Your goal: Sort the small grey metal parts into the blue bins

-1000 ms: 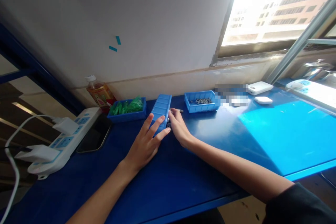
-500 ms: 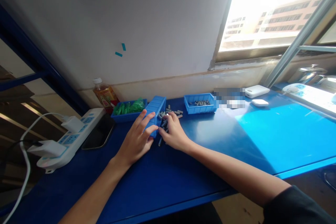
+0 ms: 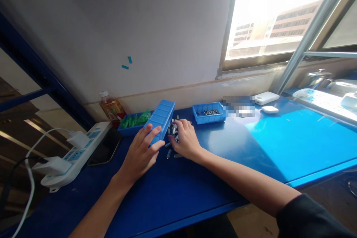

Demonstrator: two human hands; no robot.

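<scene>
Already the bin (image 3: 161, 117) is tipped, the left hand (image 3: 139, 156) spread against it. Spilled metal pieces (image 3: 172, 131) lie ungathered under the right hand (image 3: 185, 142), also spread

Three blue bins (image 3: 161, 119), two hands (image 3: 141, 154)

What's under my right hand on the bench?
Small grey metal pieces lie scattered on the bench around the right hand, beside the tipped bin that the left hand holds. Any beneath the palm are covered.
</scene>
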